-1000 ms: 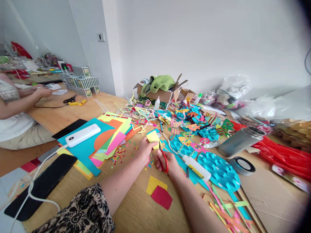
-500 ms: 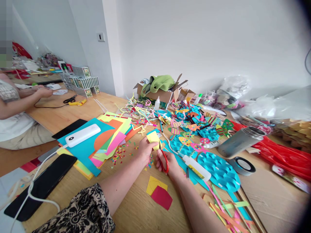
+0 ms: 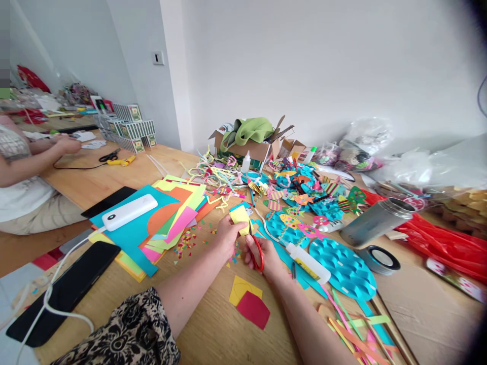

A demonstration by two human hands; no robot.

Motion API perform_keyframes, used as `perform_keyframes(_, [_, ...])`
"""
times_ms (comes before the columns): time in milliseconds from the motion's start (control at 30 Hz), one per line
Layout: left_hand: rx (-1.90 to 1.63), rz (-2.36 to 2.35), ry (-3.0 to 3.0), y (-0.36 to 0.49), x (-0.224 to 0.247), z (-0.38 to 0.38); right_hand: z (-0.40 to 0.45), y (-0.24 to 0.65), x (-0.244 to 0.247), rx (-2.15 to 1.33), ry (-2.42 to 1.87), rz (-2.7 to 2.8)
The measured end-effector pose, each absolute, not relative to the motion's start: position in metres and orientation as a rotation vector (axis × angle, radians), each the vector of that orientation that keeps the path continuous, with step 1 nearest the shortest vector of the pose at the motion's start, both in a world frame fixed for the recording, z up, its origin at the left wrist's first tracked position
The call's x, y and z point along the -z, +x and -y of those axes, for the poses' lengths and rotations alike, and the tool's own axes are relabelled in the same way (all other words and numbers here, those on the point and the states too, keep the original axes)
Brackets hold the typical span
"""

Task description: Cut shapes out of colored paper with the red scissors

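My left hand (image 3: 227,235) pinches a small piece of yellow paper (image 3: 238,215) above the table. In my right hand (image 3: 262,256) are red-handled scissors (image 3: 259,256), their blades pointing up at the paper's right edge. How far the blades are apart is hard to make out. Below my hands lie a yellow paper square (image 3: 243,286) with a drawn outline and a dark red paper piece (image 3: 254,310) overlapping it. Tiny coloured paper scraps (image 3: 186,242) are scattered left of my left hand.
Coloured paper sheets (image 3: 175,203) carry a white power bank (image 3: 129,212); a black phone (image 3: 64,291) lies nearer. To the right are a glue bottle (image 3: 308,262), a blue egg-tray disc (image 3: 342,268), a steel flask (image 3: 376,221) and paper fish (image 3: 291,221). Another person's hands (image 3: 66,143) work far left.
My hands, the yellow paper and the scissors look almost unmoved. The other person at the far left has shifted slightly to the left.
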State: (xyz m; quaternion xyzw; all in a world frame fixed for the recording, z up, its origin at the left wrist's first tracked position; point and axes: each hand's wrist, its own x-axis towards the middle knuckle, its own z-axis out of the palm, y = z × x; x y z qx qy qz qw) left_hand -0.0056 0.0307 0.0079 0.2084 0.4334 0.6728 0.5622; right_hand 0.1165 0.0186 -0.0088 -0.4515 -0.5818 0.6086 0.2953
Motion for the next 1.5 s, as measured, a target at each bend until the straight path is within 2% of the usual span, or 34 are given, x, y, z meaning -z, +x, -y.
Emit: perform_keyframes(1500, [-1.582,-1.065,0.529,-0.0068,-0.0032,-0.0330,-0.0186,0.1176,0.0130,-1.627,-1.183,1.538])
